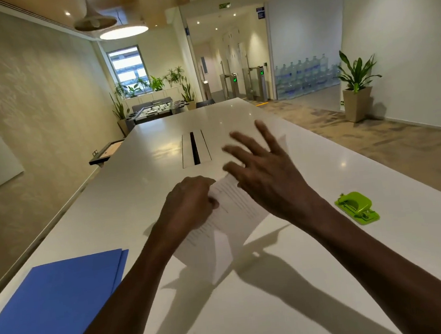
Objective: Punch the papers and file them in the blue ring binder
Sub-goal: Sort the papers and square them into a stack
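Blue binder lies closed on the desk; left hand grips the papers, right hand spread open above them.

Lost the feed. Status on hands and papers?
Left hand grips papers. Right hand open above them. Green hole punch untouched, blue ring binder closed. Nothing in the way.

Both bare forearms reach forward from the bottom edge and converge toward the middle. The left hand is seen from the back, its fingers curled under and its thumb tucked in a pinching grip. The right hand is raised just beside it, palm turned down, fingers spread wide and nearly straight, slightly blurred.
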Motion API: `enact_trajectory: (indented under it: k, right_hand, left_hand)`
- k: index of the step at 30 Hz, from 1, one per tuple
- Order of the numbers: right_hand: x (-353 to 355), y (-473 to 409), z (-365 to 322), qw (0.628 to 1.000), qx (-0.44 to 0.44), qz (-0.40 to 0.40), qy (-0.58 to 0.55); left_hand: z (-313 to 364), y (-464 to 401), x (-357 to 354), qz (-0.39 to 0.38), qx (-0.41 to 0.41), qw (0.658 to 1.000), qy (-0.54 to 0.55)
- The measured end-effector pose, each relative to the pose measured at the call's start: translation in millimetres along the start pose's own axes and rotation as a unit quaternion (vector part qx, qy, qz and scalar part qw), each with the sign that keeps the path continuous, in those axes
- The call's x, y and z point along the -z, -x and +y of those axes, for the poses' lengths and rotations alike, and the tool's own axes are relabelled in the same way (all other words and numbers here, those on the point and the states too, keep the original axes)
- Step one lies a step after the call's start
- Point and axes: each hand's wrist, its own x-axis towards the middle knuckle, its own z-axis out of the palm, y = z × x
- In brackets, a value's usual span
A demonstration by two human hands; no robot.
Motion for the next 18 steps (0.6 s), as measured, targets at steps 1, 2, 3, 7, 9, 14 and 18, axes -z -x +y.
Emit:
enact_trajectory:
  k: [1, 2, 3, 7, 9, 14, 18]
  right_hand:
    - [-0.7, -0.8, -5.2, 1.0, 0.009, -0.014, -0.023]
    - [-1.1, -0.4, -9.5, 0.999, 0.007, -0.025, -0.043]
    - [-2.4, 0.0, -12.2, 0.997, -0.008, -0.035, -0.066]
    - [-4.5, 6.3, -11.4, 0.983, -0.136, -0.035, -0.118]
    - [-2.3, 10.3, -2.6, 0.96, -0.226, -0.038, -0.159]
    - [-17.1, 21.7, 24.6, 0.835, -0.418, -0.026, -0.358]
    - [-19.5, 29.0, 20.3, 0.702, -0.475, 0.001, -0.53]
  left_hand:
    - [4.3, -0.1, 1.7, -0.006, -0.007, 1.0, -0.03]
    - [8.8, 0.3, 3.2, -0.011, -0.012, 0.998, -0.061]
    - [11.3, 0.9, 3.4, -0.011, -0.016, 0.996, -0.087]
    - [7.3, 7.0, 6.7, 0.15, -0.035, 0.985, -0.084]
    - [-0.7, 9.0, 9.0, 0.288, -0.032, 0.955, -0.066]
    - [-12.8, 13.2, 6.1, 0.423, 0.095, 0.884, 0.175]
    - [-20.4, 9.1, -14.6, 0.261, 0.199, 0.819, 0.471]
